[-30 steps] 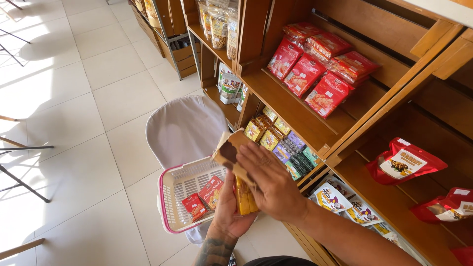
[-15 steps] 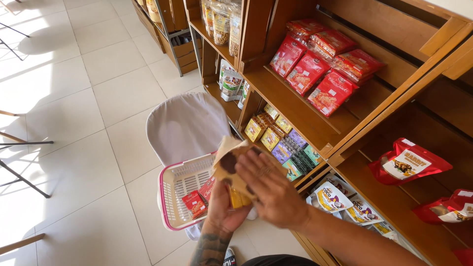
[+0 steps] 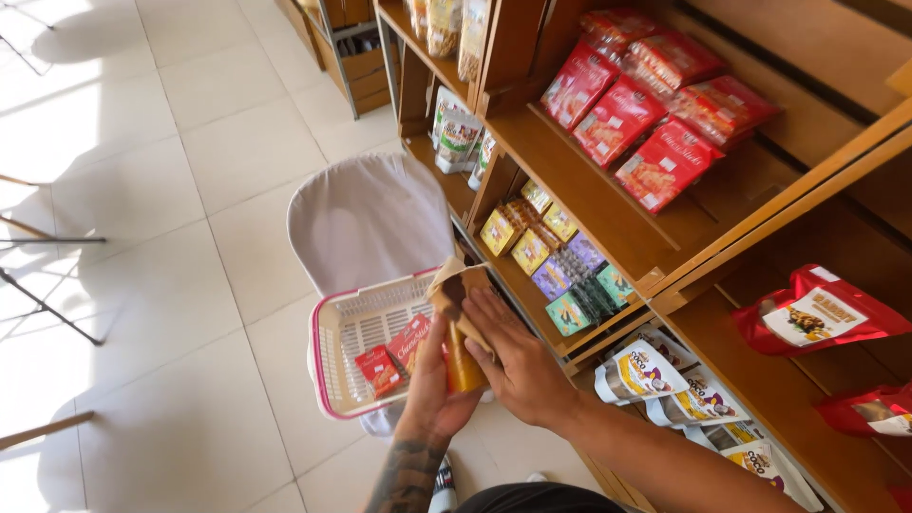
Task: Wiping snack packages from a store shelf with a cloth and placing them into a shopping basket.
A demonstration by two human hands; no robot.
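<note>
Holding a tan-and-orange snack packet (image 3: 458, 328) over the near right corner of a pink-rimmed white basket (image 3: 332, 370), both hands meet in the lower middle of the view. Left hand (image 3: 435, 394): fingers curled shut around the lower part of the packet from below and behind. Right hand (image 3: 518, 366): fingers extended and lying nearly flat against the packet's right face, thumb side hidden; whether it truly grips cannot be told.

The basket rests on the seat of a pale grey chair (image 3: 366, 218) and contains two red packets (image 3: 394, 353) lying flat.

Surface and room:
- Floor (image 3: 171, 190): large cream tiles, glossy, with strong sunlight and thin dark shadows of furniture legs at the left edge.
- Wooden shelving unit (image 3: 608, 218): stands just beside the chair on the right, with slanted boards.
- Upper shelf: red snack bags (image 3: 655, 104) leaning in rows.
- Middle shelf: small boxes (image 3: 556, 256) in yellow, purple and green.
- Lowest shelf: white pouches (image 3: 655, 375), close to the right forearm.
- Right compartment: a red pouch (image 3: 817, 313) lying flat.
</note>
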